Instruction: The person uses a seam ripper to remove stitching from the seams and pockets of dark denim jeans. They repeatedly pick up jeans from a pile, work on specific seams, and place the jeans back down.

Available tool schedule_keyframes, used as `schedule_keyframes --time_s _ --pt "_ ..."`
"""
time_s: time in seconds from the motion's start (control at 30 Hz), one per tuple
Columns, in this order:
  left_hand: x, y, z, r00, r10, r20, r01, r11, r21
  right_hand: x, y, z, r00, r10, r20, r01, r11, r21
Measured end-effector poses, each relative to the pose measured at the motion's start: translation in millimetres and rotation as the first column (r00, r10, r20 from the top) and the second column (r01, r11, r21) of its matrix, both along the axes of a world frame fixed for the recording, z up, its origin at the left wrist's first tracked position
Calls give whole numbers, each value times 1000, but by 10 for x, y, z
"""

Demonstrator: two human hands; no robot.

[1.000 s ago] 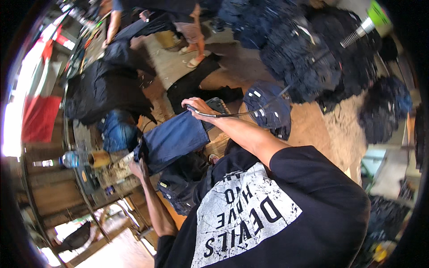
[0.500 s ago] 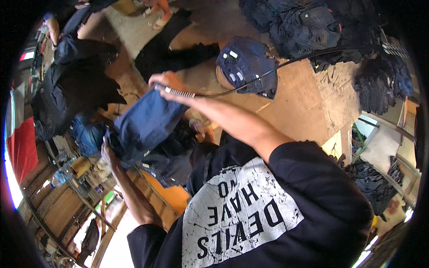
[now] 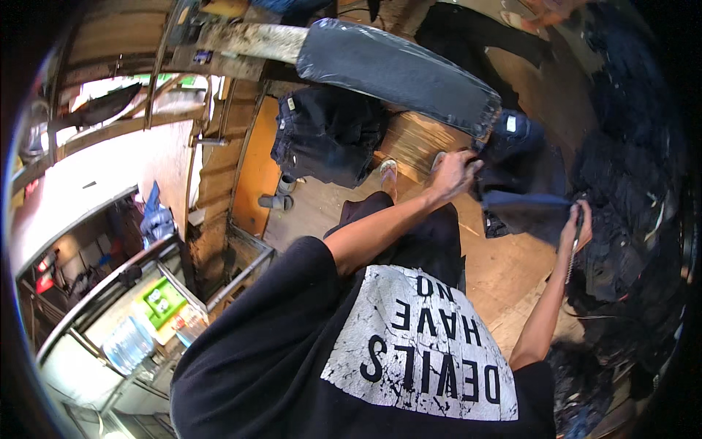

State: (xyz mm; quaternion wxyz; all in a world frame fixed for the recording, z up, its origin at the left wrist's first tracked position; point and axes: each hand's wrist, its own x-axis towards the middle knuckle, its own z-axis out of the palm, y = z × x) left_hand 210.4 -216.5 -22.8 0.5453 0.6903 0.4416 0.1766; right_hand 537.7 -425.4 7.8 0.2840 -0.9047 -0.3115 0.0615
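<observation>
Padded board (image 3: 398, 72) now visible, blue garment (image 3: 528, 211) off it, in right hand (image 3: 576, 225)

Deep blue cloth (image 3: 528, 210), dark navy garment (image 3: 521, 162) with white label (image 3: 511, 124), black board cover (image 3: 398, 69), black T-shirt (image 3: 256, 351) with crackled white-and-black print (image 3: 431, 351), orange panel (image 3: 254, 168), tan floor (image 3: 504, 267), pale blue bottle (image 3: 128, 345).

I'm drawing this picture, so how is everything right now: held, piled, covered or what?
Dark-blue cloth garment: lifted, edge held.
Bare right grip: closed on that edge.
Bare left grip: fingers bent; can't tell if holding.
Long, narrow board: dark cover on, pale end uncovered.
Dark denim clothes: piled.
Black cloth trousers: spread on the floor.
Grey slippers: off feet.
Big clear plastic bottle: fullness unclear.
</observation>
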Motion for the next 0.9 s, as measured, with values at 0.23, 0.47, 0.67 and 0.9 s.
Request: schedule_keyframes --time_s 0.23,0.47,0.67,0.9 --pt "-2573 533 68 995 50 -84 -18 936 351 -2253 540 -443 865 403 -297 -364 914 179" --pt "-5137 946 -581 799 497 -339 -158 717 679 -4192 1301 -538 688 701 -187 -620 702 351" --pt "-5461 7 -1528 549 -307 -778 98 947 -305 -3428 685 -486 829 489 -271 -427 867 258" --pt "-2558 116 -1459 680 -541 -496 407 840 -358 -1968 -672 -760 897 -344 -278 393 908 145"
